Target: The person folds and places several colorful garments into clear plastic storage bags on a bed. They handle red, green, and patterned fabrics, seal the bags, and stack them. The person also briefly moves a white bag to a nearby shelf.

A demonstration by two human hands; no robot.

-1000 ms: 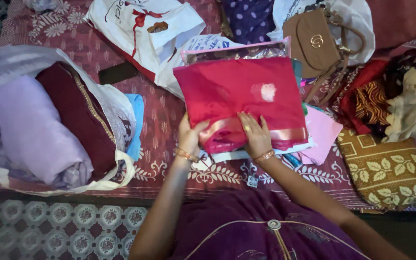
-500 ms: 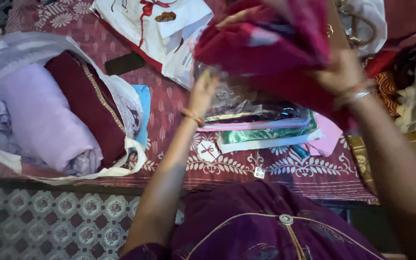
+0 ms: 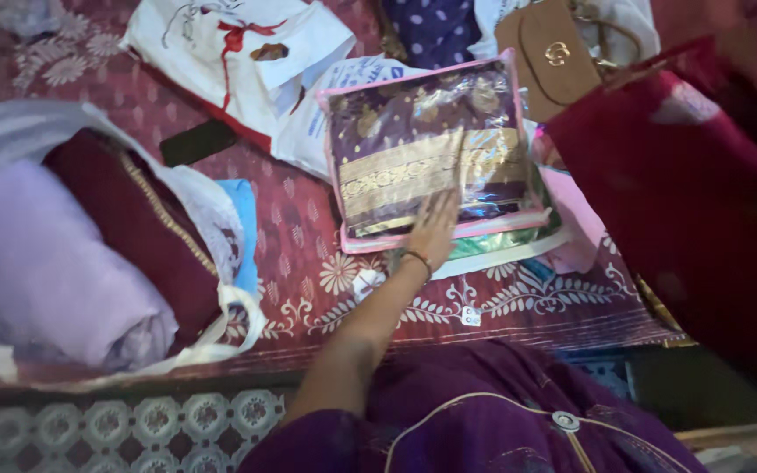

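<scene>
Upper left, a white paper bag (image 3: 238, 44) lies on the maroon bedspread (image 3: 308, 254), a black phone (image 3: 199, 142) just below it. Far left, a plastic bag (image 3: 212, 210) holds lilac cloth (image 3: 45, 254) and maroon cloth (image 3: 133, 210). Top right, a tan handbag (image 3: 554, 57).

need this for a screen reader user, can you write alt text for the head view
The left hand rests flat on a clear, pink-edged packet of purple and gold fabric atop a stack of packets on a maroon patterned bedspread. A large red fabric bundle fills the right side; a white bag of folded clothes lies left.
</scene>
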